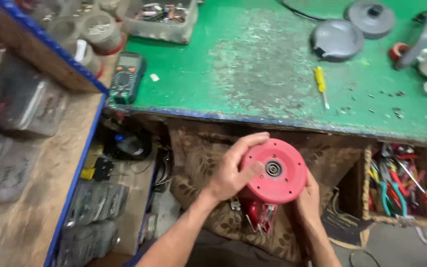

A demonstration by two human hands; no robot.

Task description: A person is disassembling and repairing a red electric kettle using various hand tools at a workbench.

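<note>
I hold a red round motor housing (277, 178) with a metal bearing at its centre, below the edge of the green workbench (253, 64). My left hand (231, 170) wraps over its left side, thumb lying across the red face. My right hand (308, 198) supports it from the right and underneath, mostly hidden behind the housing. A red part with metal terminals hangs beneath the disc. Under my hands lies a brown patterned cushion (198, 158).
On the bench lie a yellow-handled screwdriver (320, 84), two grey round covers (337, 39), a green multimeter (127, 74) and a tray of small parts (161, 17). A basket of pliers and cutters (401, 188) sits at right. Shelves with boxes stand at left.
</note>
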